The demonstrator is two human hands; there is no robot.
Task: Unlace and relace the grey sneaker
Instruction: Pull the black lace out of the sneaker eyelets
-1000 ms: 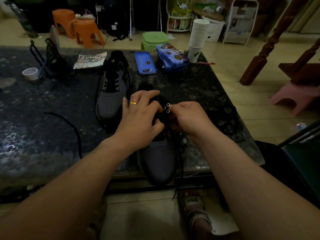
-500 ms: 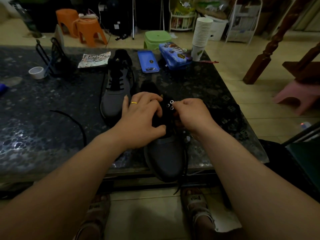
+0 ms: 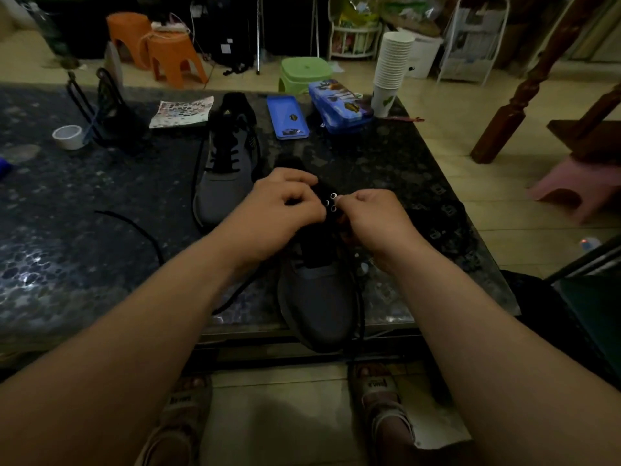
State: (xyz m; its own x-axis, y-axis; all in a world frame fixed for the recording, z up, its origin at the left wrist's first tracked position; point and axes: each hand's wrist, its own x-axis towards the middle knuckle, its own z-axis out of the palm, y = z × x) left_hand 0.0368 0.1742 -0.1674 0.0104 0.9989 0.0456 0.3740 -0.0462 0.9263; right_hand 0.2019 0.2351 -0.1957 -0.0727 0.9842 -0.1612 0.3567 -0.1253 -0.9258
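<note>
Left hand, right hand: curled, close.

Dim light all round. The dark speckled surface met a pale tiled floor. Two orange stools stood at the back, a green stool sat just past the far edge, and a pink stool was off right near a turned wooden post.
</note>
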